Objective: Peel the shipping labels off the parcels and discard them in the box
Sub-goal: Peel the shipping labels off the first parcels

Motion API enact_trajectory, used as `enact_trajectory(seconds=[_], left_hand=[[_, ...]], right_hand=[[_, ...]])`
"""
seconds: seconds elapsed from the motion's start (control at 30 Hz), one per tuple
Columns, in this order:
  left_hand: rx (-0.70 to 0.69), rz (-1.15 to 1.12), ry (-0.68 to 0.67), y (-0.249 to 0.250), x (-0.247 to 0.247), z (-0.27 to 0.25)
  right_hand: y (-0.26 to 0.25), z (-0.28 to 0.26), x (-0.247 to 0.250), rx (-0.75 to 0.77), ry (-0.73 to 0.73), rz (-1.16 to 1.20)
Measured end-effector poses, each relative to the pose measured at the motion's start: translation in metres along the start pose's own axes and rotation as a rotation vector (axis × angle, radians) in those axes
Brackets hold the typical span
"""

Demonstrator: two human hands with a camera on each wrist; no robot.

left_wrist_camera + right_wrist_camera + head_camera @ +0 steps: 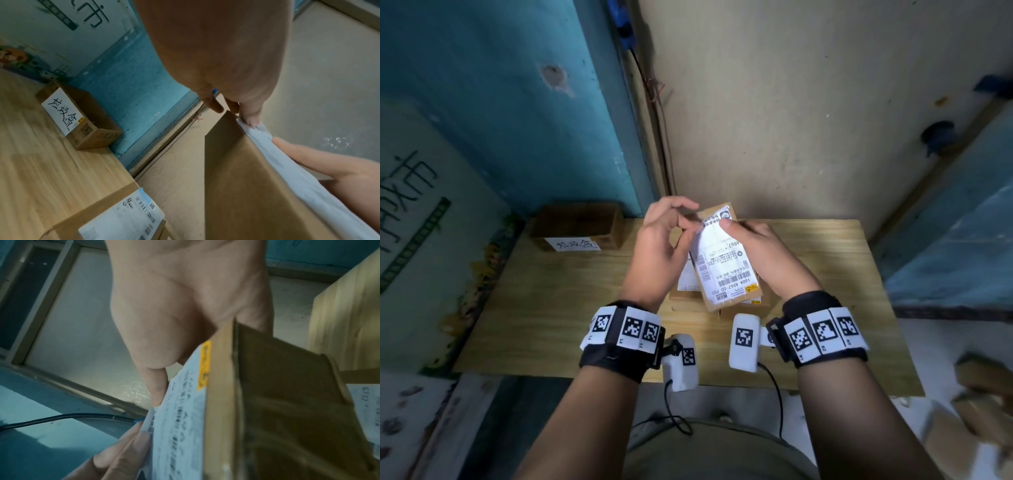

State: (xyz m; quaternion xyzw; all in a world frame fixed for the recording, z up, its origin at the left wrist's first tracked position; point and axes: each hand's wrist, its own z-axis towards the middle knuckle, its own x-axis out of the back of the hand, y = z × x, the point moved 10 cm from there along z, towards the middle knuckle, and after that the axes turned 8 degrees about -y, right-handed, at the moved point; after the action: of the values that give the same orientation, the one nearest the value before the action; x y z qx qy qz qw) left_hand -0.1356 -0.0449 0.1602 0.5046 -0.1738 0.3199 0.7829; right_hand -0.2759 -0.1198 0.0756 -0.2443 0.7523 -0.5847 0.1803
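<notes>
One held parcel [726, 270] (two hands)

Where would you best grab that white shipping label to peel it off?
At its lifted far-left corner, coming from the left: the white shipping label already curls off the brown cardboard parcel there, where the left hand pinches it while the right hand grips the parcel.

The head view is dim and evenly lit, with soft light falling from above onto the worktop [571, 291]; its corners darken and straight edges bow outward; the cardboard pile [983, 404] at lower right is smeared by blur; both wrist views are darker and grainy, perhaps from motion; a faint glare patch marks the wall [135, 392]; the right hand [185, 305] fills the frame, soft and unfocused.
</notes>
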Motion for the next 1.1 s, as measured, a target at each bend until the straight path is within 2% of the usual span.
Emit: enact_trajectory(seconds=[0.13,0.43,0.67,0.87,1.1], left_hand=[[-0.033,0.121,0.020,0.014,-0.009,-0.008],[-0.056,0.106,0.016,0.040,-0.022,-0.006],[-0.055,0.039,-0.006,0.048,-0.035,-0.005],[0.011,-0.102,-0.060,0.035,-0.045,-0.010],[0.011,-0.154,-0.064,0.032,-0.047,-0.008]], right_hand=[[0.010,-0.004,0.007,-0.006,-0.032,-0.003],[0.014,-0.020,0.022,-0.007,-0.033,0.032],[0.016,-0.034,0.032,0.000,-0.042,0.032],[0.020,-0.046,0.033,-0.022,-0.032,0.037],[0.019,-0.048,0.032,-0.040,-0.053,0.068]])
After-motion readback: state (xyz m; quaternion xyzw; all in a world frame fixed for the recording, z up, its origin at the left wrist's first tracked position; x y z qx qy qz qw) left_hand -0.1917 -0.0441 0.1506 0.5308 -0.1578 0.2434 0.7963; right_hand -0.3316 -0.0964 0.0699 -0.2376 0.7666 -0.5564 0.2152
